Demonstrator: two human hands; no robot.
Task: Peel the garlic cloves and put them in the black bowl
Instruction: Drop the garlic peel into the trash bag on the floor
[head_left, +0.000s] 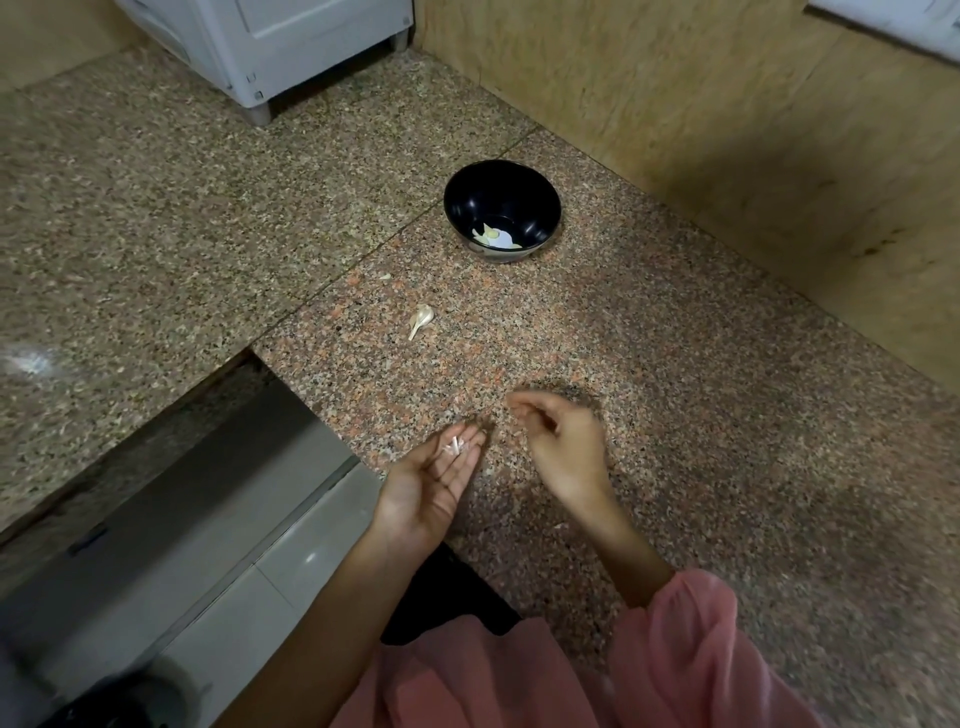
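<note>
Head view: left hand (434, 480) lying palm-up, fingers straight, cradling pale scraps, probably garlic skin (453, 446). Right hand (558, 441) hovering, fingers loosely curled, holding nothing visible. Unpeeled garlic clove (422, 319) waiting mid-frame on granite counter (675, 415); black bowl (501, 210) above centre holding peeled cloves (493, 238).

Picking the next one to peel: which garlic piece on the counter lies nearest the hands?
The larger unpeeled clove with the papery tail. The small scrap lies farther off, toward the black bowl.
</note>
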